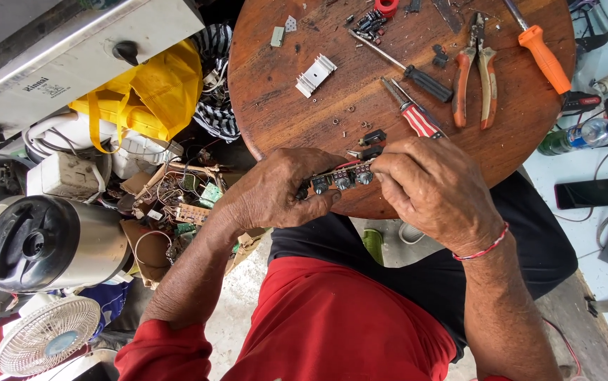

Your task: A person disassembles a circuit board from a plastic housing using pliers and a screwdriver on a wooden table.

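Both hands, left hand (pixel 279 190) and right hand (pixel 431 187), pinch a small circuit board (pixel 342 176) between fingertips; round table (pixel 304 120) beneath.

To my far right, on the pale floor beside the round wooden table (pixel 268 92), a black rectangular phone (pixel 587 192) lay flat with its screen dark. Above it lay a clear plastic bottle (pixel 595 131) carrying a blue label band. At my upper left, a white metal appliance casing (pixel 71 56) bore a small dark printed label near its front edge.
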